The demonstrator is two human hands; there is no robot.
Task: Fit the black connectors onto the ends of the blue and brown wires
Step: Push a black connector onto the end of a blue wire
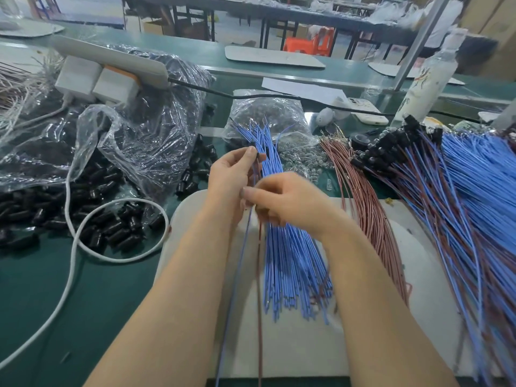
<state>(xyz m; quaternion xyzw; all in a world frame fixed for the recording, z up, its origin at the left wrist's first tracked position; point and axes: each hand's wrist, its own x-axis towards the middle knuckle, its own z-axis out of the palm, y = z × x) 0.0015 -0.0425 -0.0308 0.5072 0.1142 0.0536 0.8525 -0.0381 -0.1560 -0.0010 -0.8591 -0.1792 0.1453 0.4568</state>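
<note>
Head view, only angle available.

Left hand [234, 174] is pinching a small black connector [261, 156] between thumb and fingertip, centre of frame, just above the right hand. Right hand [290, 202] is curling its fingers around one blue wire [237, 275] and one brown wire [260, 275], which are hanging from it side by side towards the bottom edge. Right hand is motion-blurred, so the exact finger contact is probably a pinch, but I can't confirm it.

The wire tips are running up from the right-hand grip towards the connector. I can't tell whether they're seating in it.

Handling judgement: the wires are looking thin, light and floppy, so they'll be buckling if held far from the tip. Better to be gripping close behind the bare end, with a short free length. The connector is looking small, rigid and smooth, so hold it by its sides with the opening facing the wires.

The stock blue wire bundle [290, 252] is lying on the white pad [307, 344] under the right hand. The brown wire bundle [371, 219] is sitting right of it. Loose connectors [106, 227] are piling up at left, beside a clear plastic bag [125, 129]. Finished assemblies [435, 177] are fanning out at far right.
</note>
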